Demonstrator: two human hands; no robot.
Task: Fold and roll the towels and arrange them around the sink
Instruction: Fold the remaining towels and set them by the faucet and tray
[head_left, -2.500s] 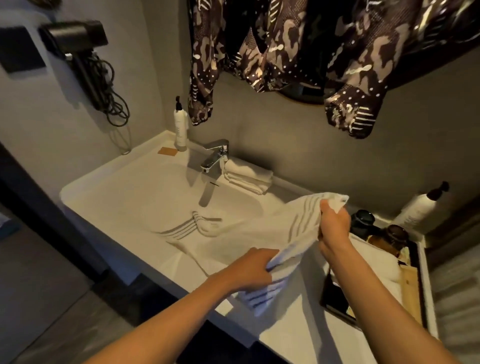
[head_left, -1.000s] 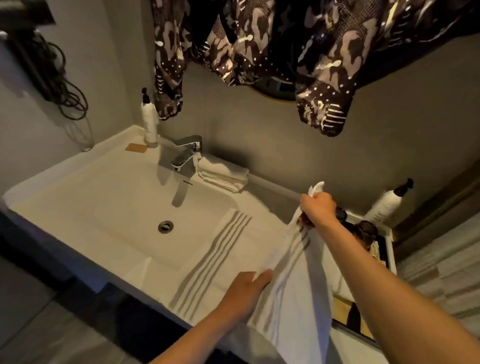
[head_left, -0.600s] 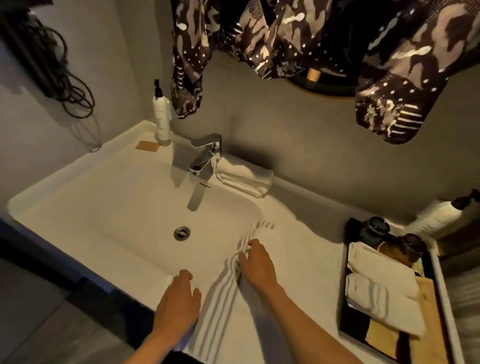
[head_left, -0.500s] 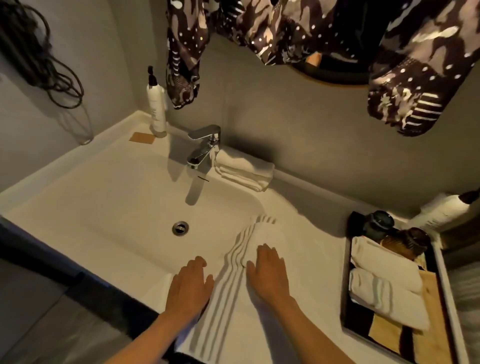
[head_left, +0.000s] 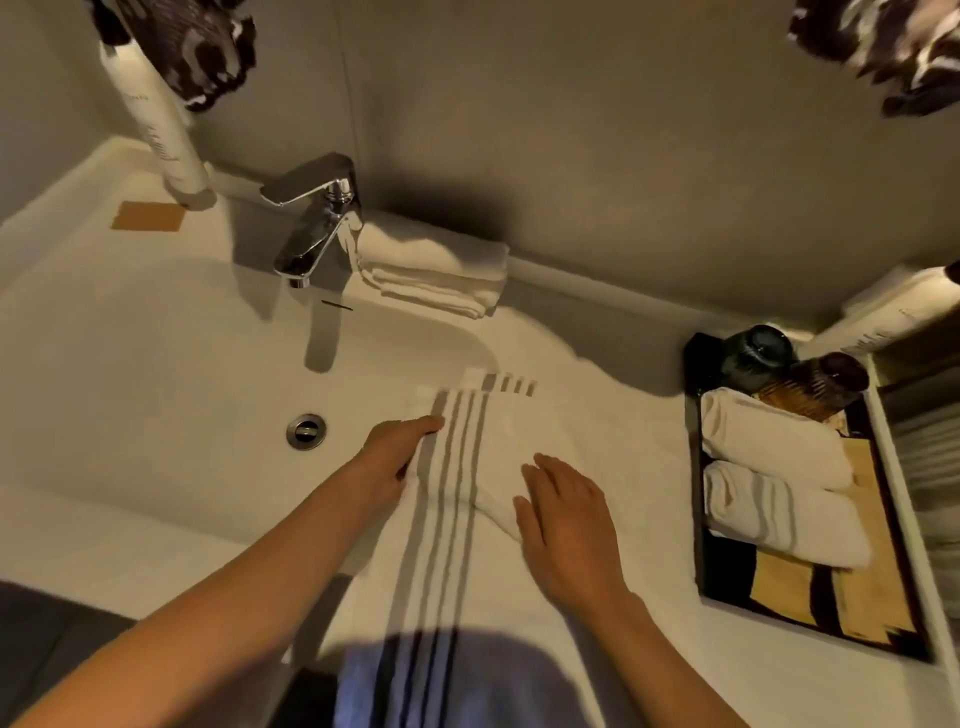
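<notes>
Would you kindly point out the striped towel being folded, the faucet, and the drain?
striped towel (head_left: 457, 499), head view, on its grey stripes.
faucet (head_left: 317, 223), head view, on the chrome body.
drain (head_left: 306, 431), head view, on the metal stopper.

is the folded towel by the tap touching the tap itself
Touching, as far as the head view shows: the folded towel sits pressed against the right side of the tap base, its left end meeting the chrome with no counter visible between them.

Two bare forearms, no sleeves in view, left hand (head_left: 395, 457) and right hand (head_left: 566, 525) without rings, watch or gloves, short plain nails
</notes>
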